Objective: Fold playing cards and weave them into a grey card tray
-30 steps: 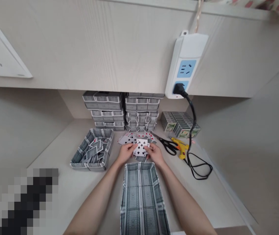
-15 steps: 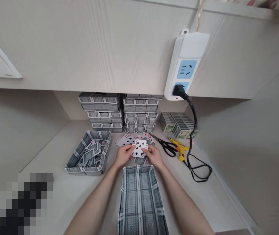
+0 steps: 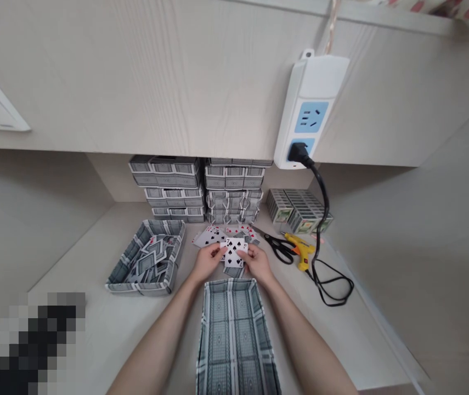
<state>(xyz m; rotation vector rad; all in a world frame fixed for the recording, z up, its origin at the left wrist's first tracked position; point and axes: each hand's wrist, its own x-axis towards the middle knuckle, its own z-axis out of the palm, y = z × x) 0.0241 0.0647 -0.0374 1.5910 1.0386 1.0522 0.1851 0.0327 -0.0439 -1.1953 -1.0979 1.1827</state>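
Between my hands are playing cards point(image 3: 235, 253), a seven of spades in front with an eight crosswise behind it. My left hand point(image 3: 208, 260) pinches their left edge, and my right hand point(image 3: 258, 261) grips the right side with its thumb on the face. Just beyond lie loose cards, some fanned face up point(image 3: 210, 236) and several red ones point(image 3: 240, 230). Below my hands, a face-down card point(image 3: 233, 271) rests on the table. Nearest me, between my forearms, stands a long tray made of cards point(image 3: 236, 340), its patterned floor bare.
A card-built tray point(image 3: 146, 287) with loose cards sits at left. Stacked card boxes point(image 3: 168, 178) line the back. On the right are black-handled scissors point(image 3: 281, 248), a yellow glue gun point(image 3: 303, 249), its black cable and card packs point(image 3: 300, 208). A power strip point(image 3: 312, 109) hangs above.
The seven of spades has shifted slightly down over the crosswise eight. Both hands keep hold of the cards, and the whole view has moved a little.
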